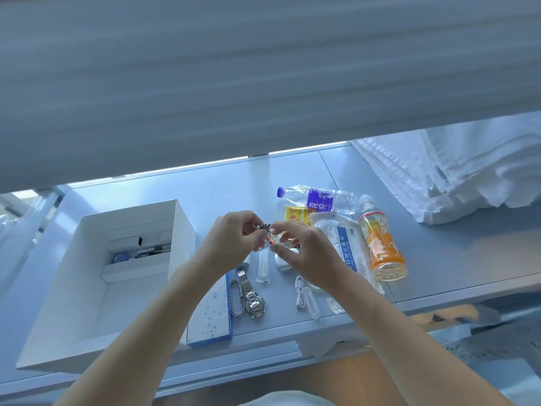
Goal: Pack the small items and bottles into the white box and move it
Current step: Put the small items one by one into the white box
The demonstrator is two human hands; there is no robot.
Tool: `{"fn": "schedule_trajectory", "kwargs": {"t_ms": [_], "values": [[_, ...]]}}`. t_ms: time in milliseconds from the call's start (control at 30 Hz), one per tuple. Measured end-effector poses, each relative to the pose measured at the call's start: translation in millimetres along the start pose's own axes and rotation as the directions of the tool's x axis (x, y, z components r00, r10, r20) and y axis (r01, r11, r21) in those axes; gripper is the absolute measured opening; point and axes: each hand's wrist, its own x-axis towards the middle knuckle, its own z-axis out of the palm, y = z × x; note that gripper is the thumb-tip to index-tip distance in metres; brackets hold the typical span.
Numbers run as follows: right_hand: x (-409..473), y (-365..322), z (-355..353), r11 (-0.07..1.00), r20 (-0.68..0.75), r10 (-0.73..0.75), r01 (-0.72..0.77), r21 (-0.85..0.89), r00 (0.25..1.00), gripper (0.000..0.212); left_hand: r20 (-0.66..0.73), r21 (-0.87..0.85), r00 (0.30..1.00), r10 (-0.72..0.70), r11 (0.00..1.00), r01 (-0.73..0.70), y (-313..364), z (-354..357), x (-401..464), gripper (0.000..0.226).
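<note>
The open white box stands at the left of the table with a few small items at its far end. My left hand and my right hand meet above the table's middle, both pinching a small beaded bracelet. Below them lie a silver watch, a chain bracelet, a clear tube and a white cable. To the right lie a water bottle with a purple label, an orange drink bottle, a mask packet and a yellow sachet.
A blue and white carton lies against the box's right wall. Folded white towels are piled at the back right. A grey blind hangs low over the far side of the table.
</note>
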Motion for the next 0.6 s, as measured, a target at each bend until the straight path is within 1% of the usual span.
{"fn": "schedule_trajectory", "kwargs": {"t_ms": [133,233,333,433,500,600], "values": [[-3.3,-6.1,1.4,0.999,-0.034,0.007,-0.006,0.039,0.999,0.03,0.056,-0.015,0.998,0.011,1.0,-0.011,-2.4,10.4,-3.1,0.007],[-5.6,-7.5,2.4,0.998,-0.08,0.0,0.006,0.068,0.997,0.021,0.084,-0.038,0.996,0.009,0.999,-0.006,-4.4,17.8,-4.6,0.009],[-7.7,-5.8,2.9,0.998,-0.146,0.019,-0.01,0.059,0.989,0.012,0.113,-0.094,0.994,-0.013,0.995,0.024,-6.5,23.4,-5.8,0.011],[-9.0,-3.5,2.6,0.999,-0.176,0.034,-0.032,0.014,0.984,0.011,0.126,-0.133,0.992,-0.024,0.99,0.041,-10.3,25.4,-6.5,0.011],[-9.2,-4.6,0.7,1.0,-0.191,0.026,-0.026,0.001,0.981,0.012,0.103,-0.159,0.994,-0.045,0.985,0.061,-14.0,24.8,-5.9,0.01],[-7.6,-9.4,-3.8,0.999,-0.216,0.047,-0.046,0.009,0.975,0.011,0.028,-0.101,0.997,-0.066,0.992,0.068,-19.9,22.9,-4.6,0.004]]}}
